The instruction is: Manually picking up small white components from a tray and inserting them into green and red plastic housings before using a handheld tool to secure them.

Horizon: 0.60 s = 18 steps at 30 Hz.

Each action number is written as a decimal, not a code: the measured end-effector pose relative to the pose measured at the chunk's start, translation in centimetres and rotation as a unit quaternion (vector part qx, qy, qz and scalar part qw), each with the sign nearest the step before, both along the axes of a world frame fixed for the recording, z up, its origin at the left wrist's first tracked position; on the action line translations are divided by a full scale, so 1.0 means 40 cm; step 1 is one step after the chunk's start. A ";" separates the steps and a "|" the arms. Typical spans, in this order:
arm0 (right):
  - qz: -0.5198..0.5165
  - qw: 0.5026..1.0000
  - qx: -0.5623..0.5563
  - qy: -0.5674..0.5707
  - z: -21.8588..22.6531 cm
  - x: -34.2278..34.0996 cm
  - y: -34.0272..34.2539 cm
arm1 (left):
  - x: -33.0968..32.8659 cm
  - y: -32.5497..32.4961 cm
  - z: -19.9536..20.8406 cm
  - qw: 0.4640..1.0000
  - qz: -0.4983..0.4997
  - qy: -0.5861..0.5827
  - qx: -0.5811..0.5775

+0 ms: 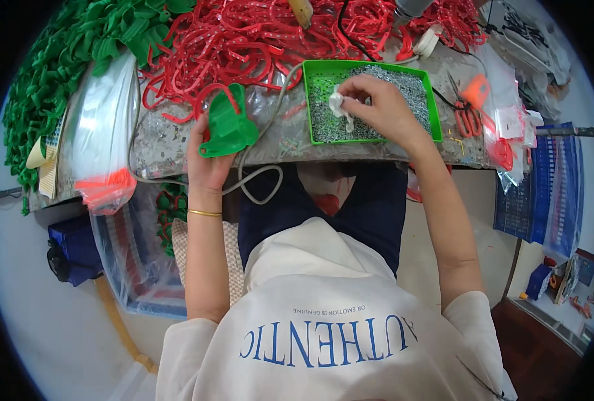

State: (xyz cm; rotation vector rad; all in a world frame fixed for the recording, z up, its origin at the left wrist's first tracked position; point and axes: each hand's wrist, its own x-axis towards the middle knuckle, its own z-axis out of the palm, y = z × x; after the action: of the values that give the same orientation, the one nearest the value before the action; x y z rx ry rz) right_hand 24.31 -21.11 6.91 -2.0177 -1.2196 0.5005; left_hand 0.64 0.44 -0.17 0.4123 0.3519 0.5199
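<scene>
My left hand (207,167) holds a curved green plastic piece (229,130) above the table's near edge, its fingers partly hidden behind it. A red strap (203,93) loops up beside the piece; whether the two are joined I cannot tell. My right hand (380,110) is over a shallow bright green tray (307,103), thumb and fingers pinched on a small crumpled white scrap (337,103). Heaped in that tray are many tiny grey metal parts (407,90), too small to name exactly.
Red straps (237,47) pile up at the back, and green plastic pieces (63,73) at the far left. Clear plastic bags (103,120) lie left of my left hand. A grey cable (273,175) loops over the table edge. Orange-handled scissors (469,120) rest right of the tray.
</scene>
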 end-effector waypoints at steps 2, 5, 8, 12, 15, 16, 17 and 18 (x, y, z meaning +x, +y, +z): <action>-0.017 0.999 0.031 -0.029 0.004 -0.009 0.013 | 0.003 0.000 0.019 0.998 -0.021 -0.059 0.003; -0.042 0.993 0.071 -0.087 -0.013 -0.022 0.058 | 0.023 -0.001 0.031 0.996 -0.003 -0.082 -0.041; 0.018 0.972 0.041 -0.231 -0.065 -0.041 0.084 | 0.042 0.006 0.024 0.994 -0.032 -0.100 -0.035; 0.010 0.988 0.027 -0.153 -0.022 0.005 0.008 | 0.044 0.010 0.024 0.994 -0.038 -0.103 -0.029; -0.004 0.990 -0.019 -0.137 0.014 -0.003 -0.025 | 0.033 0.013 0.017 0.994 -0.053 -0.097 -0.023; 0.037 0.990 -0.029 -0.135 0.002 -0.016 -0.030 | 0.034 0.016 0.015 0.990 -0.076 -0.115 -0.020; 0.079 0.987 -0.038 -0.134 -0.004 -0.026 -0.030 | 0.032 0.018 0.011 0.990 -0.077 -0.115 -0.022; 0.078 0.987 -0.038 -0.133 -0.008 -0.038 -0.016 | 0.027 0.022 0.007 0.986 -0.090 -0.137 -0.028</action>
State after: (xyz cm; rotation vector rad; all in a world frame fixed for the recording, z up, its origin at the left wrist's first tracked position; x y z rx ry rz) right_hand 22.78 -21.76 6.60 -2.1133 -1.5500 0.3649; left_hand 1.72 1.33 0.11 0.3098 0.0628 0.3818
